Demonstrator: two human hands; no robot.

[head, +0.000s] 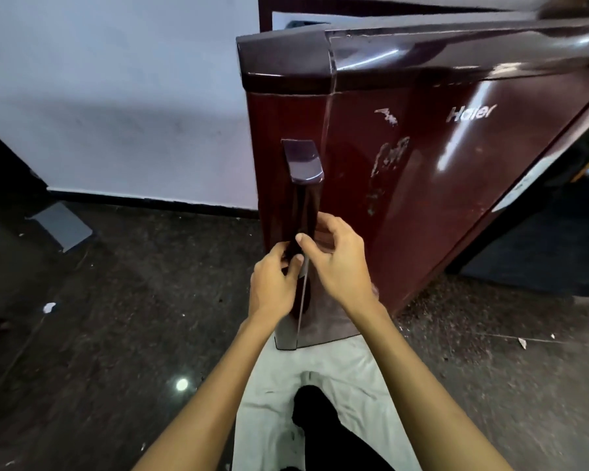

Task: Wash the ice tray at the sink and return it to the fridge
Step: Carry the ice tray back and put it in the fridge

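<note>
Left hand [273, 283]: holds the handle [303, 205] low down.
Right hand [337, 263]: fingers curled round the fridge [422, 171] door edge.

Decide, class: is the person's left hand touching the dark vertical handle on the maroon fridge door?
Touching. The head view shows the left hand with its fingers curled round the dark vertical handle near its lower end, no gap visible.

We see the fridge [422, 164]: small, glossy maroon, Haier badge, scuffed sticker residue on the front. Door swung partly open toward us, white inner edge visible behind its top. Dark vertical handle [303, 185] runs down the door's edge. Ice tray isn't visible.
</note>
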